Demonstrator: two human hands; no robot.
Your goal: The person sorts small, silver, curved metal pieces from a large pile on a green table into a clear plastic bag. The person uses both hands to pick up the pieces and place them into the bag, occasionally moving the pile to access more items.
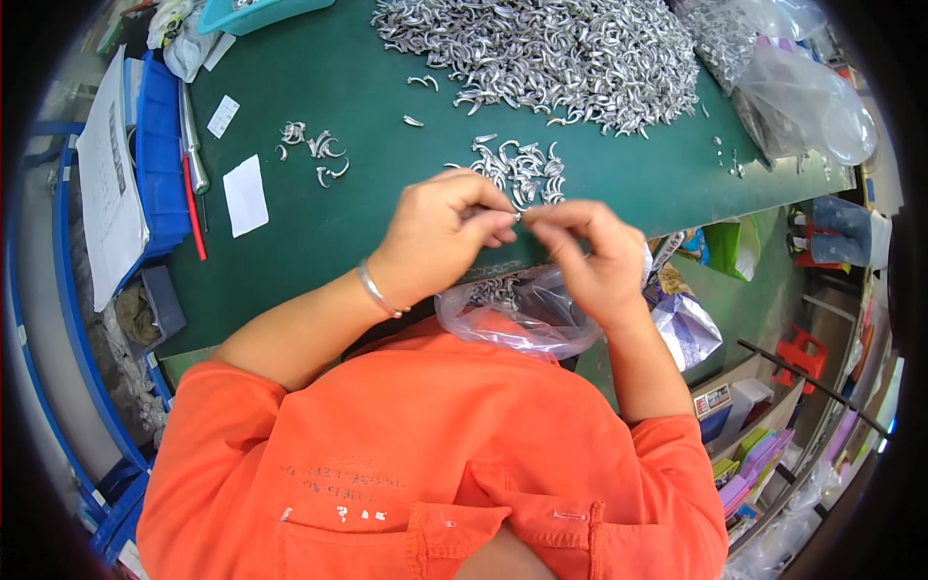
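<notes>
My left hand [440, 232], with a silver bangle [375, 290] at its wrist, is closed with thumb and fingers pinched on a tiny silver metal part [517, 217], mostly hidden by the fingertips. Meeting it from the right, my right hand [594, 256] has its fingers bent together in a pinch, slightly blurred; what lies in them cannot be made out. Just beyond both hands lies a small spread of curved silver metal pieces [527, 172] on the green tabletop [319, 232]. Below the hands, at the table's near edge, a clear plastic bag [522, 324] holds more such pieces.
A large heap of the curved pieces [551, 58] covers the far side. Filled plastic bags [802, 101] sit at the far right. To the left are a few loose pieces [324, 145], a white paper [246, 196], a red-handled tool [194, 208] and a blue bin [164, 155].
</notes>
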